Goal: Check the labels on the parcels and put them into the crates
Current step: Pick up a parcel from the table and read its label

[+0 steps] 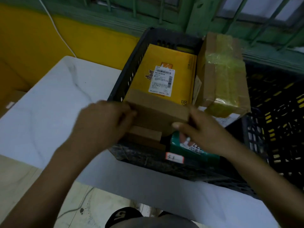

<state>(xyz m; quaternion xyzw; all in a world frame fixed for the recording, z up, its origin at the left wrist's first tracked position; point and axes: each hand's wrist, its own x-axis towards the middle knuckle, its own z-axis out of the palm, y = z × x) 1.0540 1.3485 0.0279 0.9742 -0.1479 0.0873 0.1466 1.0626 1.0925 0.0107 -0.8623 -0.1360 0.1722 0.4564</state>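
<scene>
A plain brown cardboard parcel (158,111) sits at the near end of a black plastic crate (126,74). My left hand (102,124) grips its left end and my right hand (202,130) grips its right end, thumb on the near face. Behind it in the crate lies a yellow padded mailer (166,65) with a white barcode label (162,81) facing up. A taped brown box (223,74) leans on the crate's right side. Under my right hand is a green package (184,147), and a smaller brown box (144,134) lies below the held parcel.
The crate stands on a white table (54,102). A second black crate (278,122) with yellow showing through its holes stands to the right. A yellow wall and green window bars are behind. A white cable (56,28) hangs down at the left.
</scene>
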